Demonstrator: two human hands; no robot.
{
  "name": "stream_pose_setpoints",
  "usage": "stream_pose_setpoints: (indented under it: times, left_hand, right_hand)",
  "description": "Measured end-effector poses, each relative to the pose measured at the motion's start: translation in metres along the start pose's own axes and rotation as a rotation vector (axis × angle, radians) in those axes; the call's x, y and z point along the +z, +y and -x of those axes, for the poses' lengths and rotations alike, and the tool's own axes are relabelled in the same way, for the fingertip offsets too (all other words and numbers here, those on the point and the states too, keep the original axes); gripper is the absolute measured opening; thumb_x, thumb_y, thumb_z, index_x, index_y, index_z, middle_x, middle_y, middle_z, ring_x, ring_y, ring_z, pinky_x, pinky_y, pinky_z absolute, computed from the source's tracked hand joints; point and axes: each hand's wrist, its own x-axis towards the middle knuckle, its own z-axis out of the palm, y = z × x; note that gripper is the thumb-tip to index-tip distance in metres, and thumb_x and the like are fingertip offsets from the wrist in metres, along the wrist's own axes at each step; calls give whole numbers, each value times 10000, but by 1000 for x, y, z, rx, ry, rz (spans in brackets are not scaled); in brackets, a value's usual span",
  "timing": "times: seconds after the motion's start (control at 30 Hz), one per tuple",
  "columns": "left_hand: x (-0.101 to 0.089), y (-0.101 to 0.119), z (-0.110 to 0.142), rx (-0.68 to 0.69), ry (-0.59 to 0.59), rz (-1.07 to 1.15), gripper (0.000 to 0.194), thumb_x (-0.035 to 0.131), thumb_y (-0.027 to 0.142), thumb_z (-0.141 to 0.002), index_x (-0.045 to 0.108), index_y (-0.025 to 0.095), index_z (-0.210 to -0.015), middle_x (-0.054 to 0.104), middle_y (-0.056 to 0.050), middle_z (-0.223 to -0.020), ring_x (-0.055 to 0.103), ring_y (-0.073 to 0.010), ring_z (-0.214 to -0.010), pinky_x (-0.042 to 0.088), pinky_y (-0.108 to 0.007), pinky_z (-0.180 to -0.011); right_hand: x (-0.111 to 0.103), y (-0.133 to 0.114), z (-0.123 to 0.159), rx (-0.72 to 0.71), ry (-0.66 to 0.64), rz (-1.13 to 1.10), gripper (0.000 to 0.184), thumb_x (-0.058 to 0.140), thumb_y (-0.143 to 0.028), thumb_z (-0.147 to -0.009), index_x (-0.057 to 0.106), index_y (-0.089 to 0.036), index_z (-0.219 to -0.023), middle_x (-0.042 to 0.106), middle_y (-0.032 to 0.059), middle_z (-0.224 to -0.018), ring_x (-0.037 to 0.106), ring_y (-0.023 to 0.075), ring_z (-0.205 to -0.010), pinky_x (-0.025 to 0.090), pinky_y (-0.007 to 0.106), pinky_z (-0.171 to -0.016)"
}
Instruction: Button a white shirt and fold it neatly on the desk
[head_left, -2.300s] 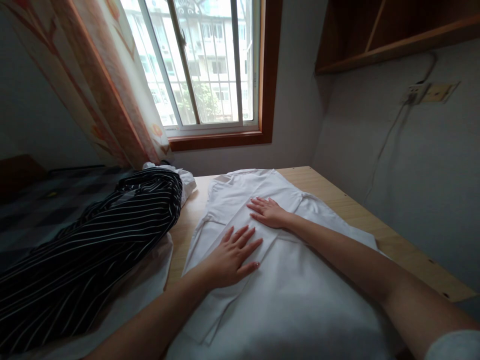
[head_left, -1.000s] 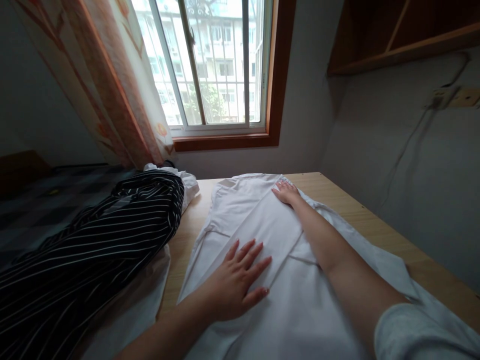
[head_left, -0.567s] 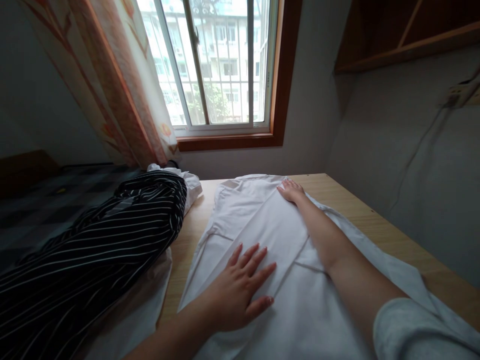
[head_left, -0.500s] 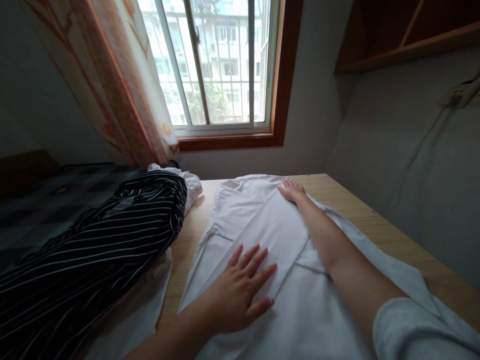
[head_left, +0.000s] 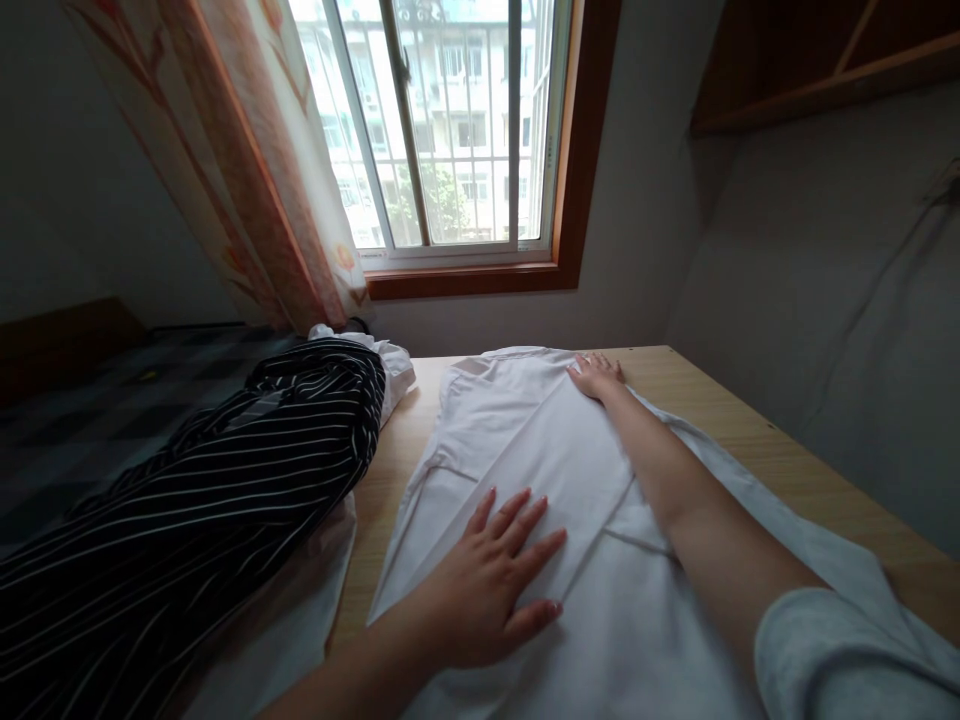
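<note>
A white shirt [head_left: 517, 430] lies spread over the wooden table, with a long strip of its cloth folded diagonally across the middle. My left hand [head_left: 499, 580] rests flat on the near part of that strip, fingers spread. Farther off, my right hand [head_left: 596, 375] lies palm down on the shirt's far edge, its fingers stretched out. Neither hand grips the cloth. Part of the shirt is covered by my right forearm.
Left of the shirt, a black garment with white stripes [head_left: 315, 420] is heaped over white cloth. The wooden table [head_left: 720, 430] reaches the wall beneath a window [head_left: 457, 140] with a flowered curtain [head_left: 247, 180]. A wooden shelf [head_left: 817, 85] hangs at upper right.
The whole view has shifted slightly, so everything sits a little farther right. Both hands stay on the shirt in nearly the same places; the right hand's fingers look a bit more spread.
</note>
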Motion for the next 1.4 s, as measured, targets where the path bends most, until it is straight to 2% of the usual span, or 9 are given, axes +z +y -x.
stream_pose_setpoints:
  times: [0.2,0.3,0.4,0.47,0.6,0.73,0.83,1.1,1.4]
  left_hand:
    - [3,-2,-1,-1,45,-19,628,357,615,-955,328,325,-1512,239,-78,-1611,174,-317,-1491,95,-605,-1193]
    - [4,-3,-1,0,47,-30,627,361,618,-953,330,333,-1510,246,-76,-1610,184,-315,-1489,103,-599,-1192]
    - [4,-3,-1,5,44,-31,628,362,615,-954,332,327,-1511,253,-85,-1606,182,-314,-1490,105,-599,-1189]
    - [4,-3,-1,8,54,-32,627,373,610,-953,340,322,-1509,258,-88,-1604,185,-315,-1489,104,-597,-1189]
    - [4,-3,-2,13,61,-45,617,375,603,-956,353,320,-1503,271,-86,-1600,189,-309,-1489,104,-590,-1190]
    - [3,-2,-3,13,54,-46,616,366,610,-956,370,313,-1495,287,-92,-1593,191,-308,-1488,109,-593,-1188]
    - [2,-1,-4,-3,33,-44,622,346,618,-958,368,306,-1497,257,-101,-1602,182,-310,-1490,111,-600,-1184]
    - [3,-2,-2,0,40,-36,628,353,628,-952,360,318,-1499,262,-90,-1602,187,-303,-1490,115,-588,-1190]
    - [5,-3,-2,6,60,-24,616,374,616,-950,368,330,-1495,287,-68,-1598,194,-308,-1488,107,-579,-1197]
  right_hand:
    - [-8,-28,35,-97,199,161,579,254,-329,-979,314,-146,-1525,186,124,-1622,68,263,-1503,-31,510,-1187]
    - [-23,-40,54,-89,168,67,581,306,-340,-979,330,-102,-1508,304,167,-1574,215,282,-1470,133,497,-1183]
    - [-45,-42,72,-109,118,-103,524,310,-384,-989,486,-119,-1405,513,182,-1429,457,293,-1329,346,428,-1092]
    - [-55,-41,90,-188,106,-182,493,307,-394,-996,565,-138,-1329,578,167,-1360,517,278,-1271,391,368,-1053]
    - [-42,-45,148,-478,36,-240,495,405,-391,-971,523,-145,-1384,538,122,-1423,482,232,-1315,345,305,-1097]
    - [-13,-48,189,-522,-47,-193,594,352,-538,-974,402,-239,-1486,308,82,-1586,247,267,-1466,178,487,-1179]
    - [-8,-40,179,-428,-57,-174,627,282,-580,-981,315,-270,-1526,218,53,-1619,159,240,-1494,84,522,-1191]
    - [-8,-14,103,-175,-64,-119,651,243,-596,-971,280,-279,-1538,192,28,-1629,144,234,-1494,97,509,-1194]
    - [-5,-11,67,-59,-61,-96,668,215,-612,-963,270,-283,-1542,176,36,-1633,143,251,-1493,78,537,-1187]
